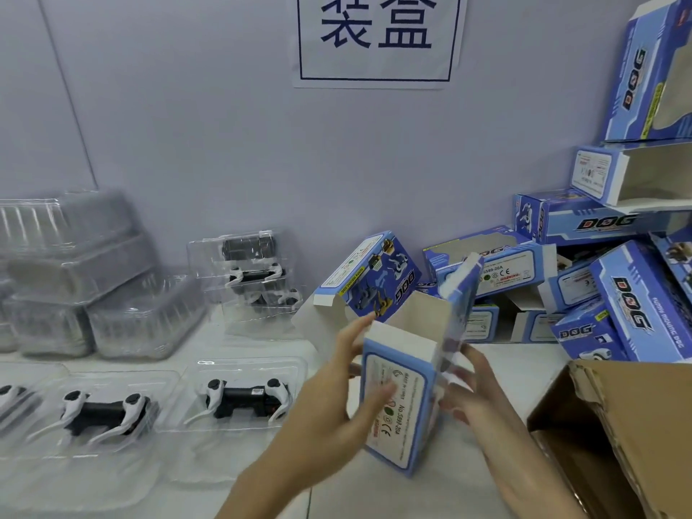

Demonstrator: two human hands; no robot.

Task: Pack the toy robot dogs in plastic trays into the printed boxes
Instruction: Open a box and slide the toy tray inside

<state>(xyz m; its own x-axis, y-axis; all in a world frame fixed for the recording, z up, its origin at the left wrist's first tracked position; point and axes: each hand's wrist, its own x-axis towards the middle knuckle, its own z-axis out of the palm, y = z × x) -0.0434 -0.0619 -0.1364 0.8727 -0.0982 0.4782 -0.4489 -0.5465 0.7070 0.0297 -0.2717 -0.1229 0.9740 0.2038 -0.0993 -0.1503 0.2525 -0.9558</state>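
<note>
At the far left of the white table (262,492), stacks of empty clear trays (93,279) stand against the wall. In front of them, near the left edge, lie trays with black-and-white toy dogs: one dog (106,412) at left, and a second dog (245,397) in its own tray (239,368) just to the right. Farther back, near the wall, a small stack of filled trays (254,271) holds more dogs.

In the middle, the left hand (337,402) grips the near left side of an upright blue box (402,398), fingers along its far edge and thumb across the label panel. The box's top is open, its flap (462,294) standing up at the right. The right hand (475,391) holds the box's right side, fingers curled against it; the box hides how its fingertips lie. The box is empty as far as its open mouth shows.

Just behind it another open box (369,279) lies tilted on the table. On the wall above hangs a paper sign (378,39) with dark characters. To the right, a heap of blue boxes (599,256) piles up against the wall, several with open ends. At the near right stands a brown carton (618,425) with its flap open.
</note>
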